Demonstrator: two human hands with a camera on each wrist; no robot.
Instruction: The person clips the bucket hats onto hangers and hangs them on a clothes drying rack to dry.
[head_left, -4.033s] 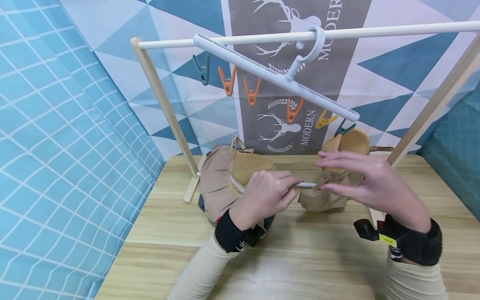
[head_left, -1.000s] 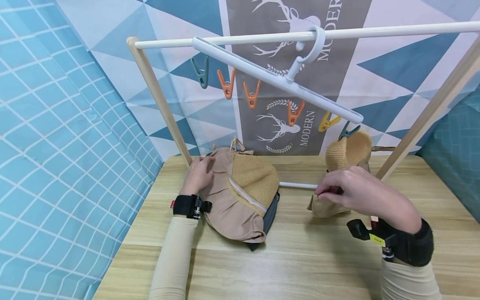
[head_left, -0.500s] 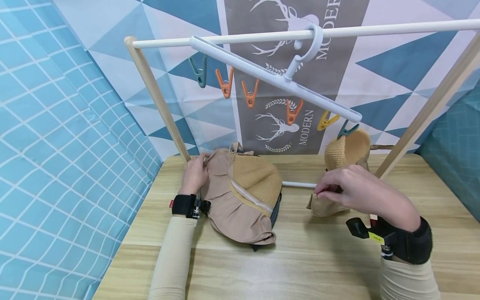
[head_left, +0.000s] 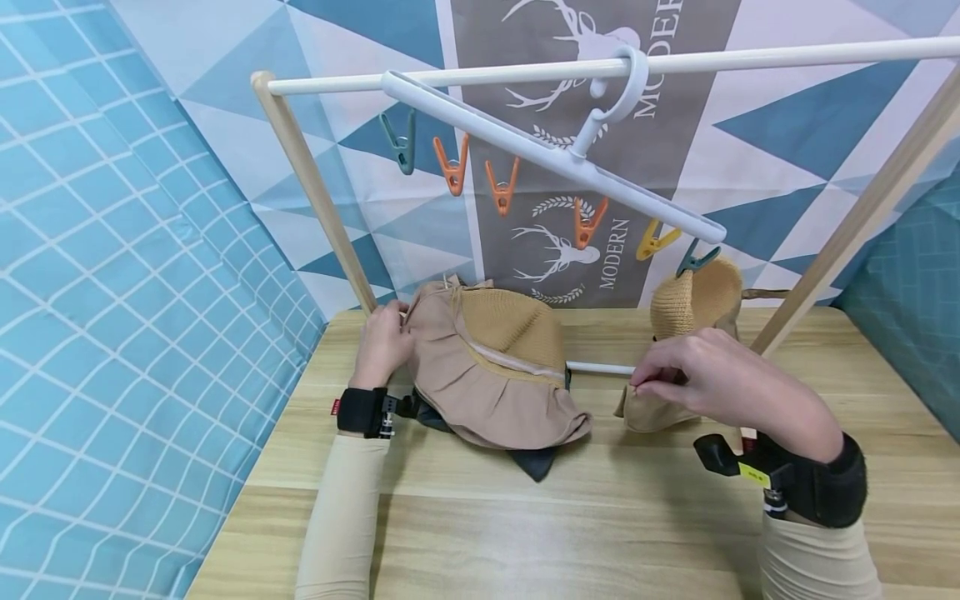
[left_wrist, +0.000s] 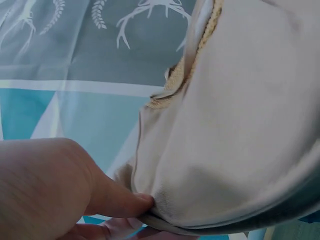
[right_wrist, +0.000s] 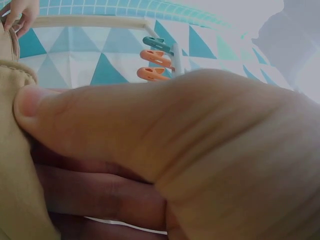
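A sun hat with a straw crown and wide beige cloth brim leans at the left of the table. My left hand pinches the left edge of its brim between thumb and fingers; the left wrist view shows this brim close up. Dark cloth pokes out below the hat. At the right, a second straw-and-beige hat hangs from a dark green clip. My right hand pinches its lower brim, and beige cloth shows at the thumb tip in the right wrist view.
A white hanger hangs slanted from the rack's top bar, bearing green, orange and yellow clips. Wooden posts stand at both sides. A low white rod runs between the hats.
Four seconds ago both hands were near the low rod, the right one not gripping. Since then my left hand moved to the left hat's brim, and the hat has tilted and shifted right, baring more dark cloth.
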